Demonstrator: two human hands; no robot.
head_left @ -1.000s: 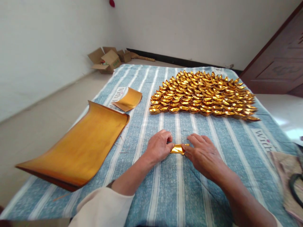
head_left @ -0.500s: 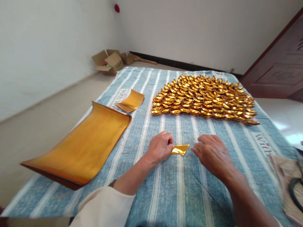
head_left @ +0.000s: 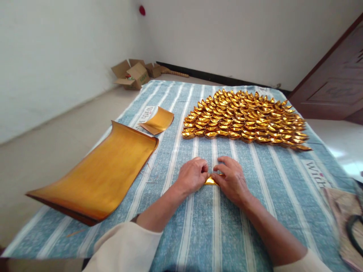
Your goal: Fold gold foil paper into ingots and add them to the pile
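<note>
A small folded strip of shiny gold foil paper lies flat on the striped cloth, partly hidden under my fingers. My left hand is closed on its left end, thumb against the foil. On the right part of the strip, my right hand presses with thumb and fingertips, covering that end. Beyond both hands stand many folded gold paper ingots, packed together in rows. To the left lies a stack of large gold paper sheets with curling edges, and past it a smaller stack of gold paper.
A blue and white striped cloth covers the table. At the right edge, black-handled scissors lie by a pinkish-brown piece. An open cardboard box sits on the floor beyond the far left corner; a brown door stands at right.
My right hand has moved left, from beside the foil strip onto its right end, covering it. My left hand keeps its hold in about the same place.
</note>
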